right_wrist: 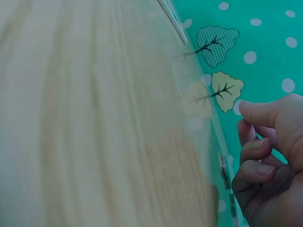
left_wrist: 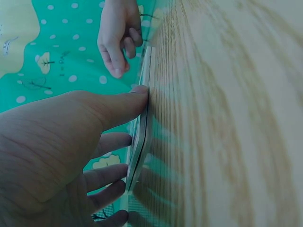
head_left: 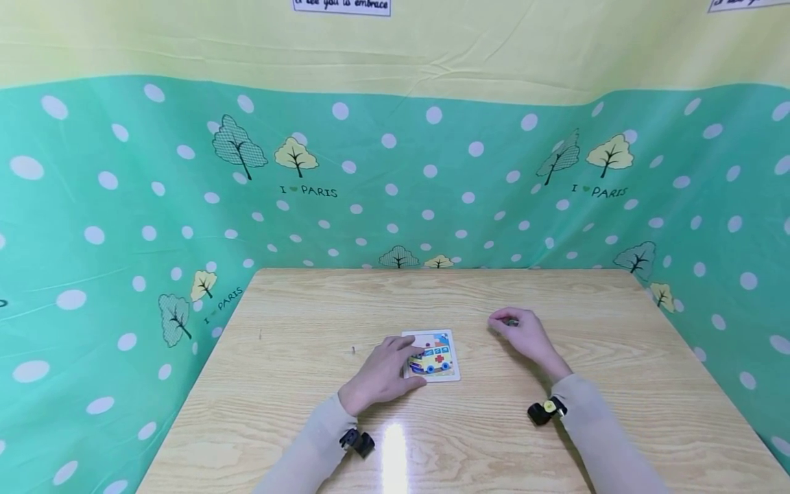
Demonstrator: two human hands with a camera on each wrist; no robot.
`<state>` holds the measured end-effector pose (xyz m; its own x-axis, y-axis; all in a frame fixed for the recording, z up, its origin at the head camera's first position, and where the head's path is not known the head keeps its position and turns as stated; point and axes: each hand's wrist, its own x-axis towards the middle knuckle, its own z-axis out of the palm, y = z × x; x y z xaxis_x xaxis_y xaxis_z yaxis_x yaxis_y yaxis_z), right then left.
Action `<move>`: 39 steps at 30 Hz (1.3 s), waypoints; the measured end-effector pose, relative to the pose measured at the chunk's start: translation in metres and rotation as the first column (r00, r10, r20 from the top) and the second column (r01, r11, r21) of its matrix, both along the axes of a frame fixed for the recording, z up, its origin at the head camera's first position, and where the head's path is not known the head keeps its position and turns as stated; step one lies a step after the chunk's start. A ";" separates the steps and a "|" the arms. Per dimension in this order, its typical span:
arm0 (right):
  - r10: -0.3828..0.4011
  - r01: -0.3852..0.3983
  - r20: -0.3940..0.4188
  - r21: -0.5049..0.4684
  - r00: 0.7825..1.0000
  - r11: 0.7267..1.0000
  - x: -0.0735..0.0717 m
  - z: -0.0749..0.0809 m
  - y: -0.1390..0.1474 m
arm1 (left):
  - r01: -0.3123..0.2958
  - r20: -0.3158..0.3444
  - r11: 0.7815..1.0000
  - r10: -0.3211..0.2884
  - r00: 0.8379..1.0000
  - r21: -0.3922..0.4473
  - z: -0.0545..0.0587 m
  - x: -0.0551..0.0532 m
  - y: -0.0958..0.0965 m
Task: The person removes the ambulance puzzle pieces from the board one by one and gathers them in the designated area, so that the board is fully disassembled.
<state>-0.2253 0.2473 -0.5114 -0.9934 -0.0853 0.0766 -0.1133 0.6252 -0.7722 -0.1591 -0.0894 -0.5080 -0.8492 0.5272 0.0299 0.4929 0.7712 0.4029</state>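
Left hand (head_left: 384, 370) is on the board (head_left: 446, 371), a square puzzle with a pale border. Fingers spread wide and mostly straight, tips over its left part; thumb at the near edge. Left wrist view shows the thumb tip touching the edge, other fingertips lined up behind it. Board edge reads as two layers with a dark seam between.

Board lies flat on the wooden table (head_left: 296, 405), around the middle, between the two hands. Picture: yellow ambulance, red cross on the side, blue wheels; blue and orange patch in the top right corner, pale area toward the top left. Left part is covered by the hand.

Right hand (head_left: 524, 336) is off to the right of the board, well apart from it, low over the table. Fingers curled in, thumb and index narrow, close together. Can't tell if they pinch anything: something small and dark shows at the fingertips in the head view, too little to identify. Small flat pieces (right_wrist: 225, 172) sit beside the curled fingers in the right wrist view, seen edge-on.

Tiny dark bit (head_left: 354, 350) on the table left of the left hand, can't identify. Both wrists carry black cameras over light sleeves (head_left: 311, 446). Green dotted cloth (head_left: 370, 206) behind, printed with trees.
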 end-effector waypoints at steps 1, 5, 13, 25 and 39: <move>-0.001 0.001 0.002 0.000 1.000 1.000 0.000 0.000 -0.001 | 0.001 0.001 1.000 -0.001 1.000 -0.001 0.000 0.000 0.000; -0.003 0.003 0.011 0.002 1.000 1.000 0.001 0.001 -0.008 | 0.005 -0.002 1.000 -0.005 1.000 0.001 0.000 0.000 0.000; 0.021 -0.020 0.022 -0.014 1.000 1.000 0.000 0.000 -0.022 | 0.000 0.001 1.000 0.000 1.000 -0.004 0.001 -0.001 0.000; 0.054 -0.053 0.017 -0.023 0.998 0.998 0.001 -0.002 -0.043 | -0.002 0.008 1.000 0.002 1.000 -0.007 0.000 -0.001 0.000; 0.078 -0.076 0.070 -0.041 0.994 0.996 0.002 -0.004 -0.066 | -0.011 0.010 1.000 0.011 1.000 -0.010 0.001 -0.001 0.001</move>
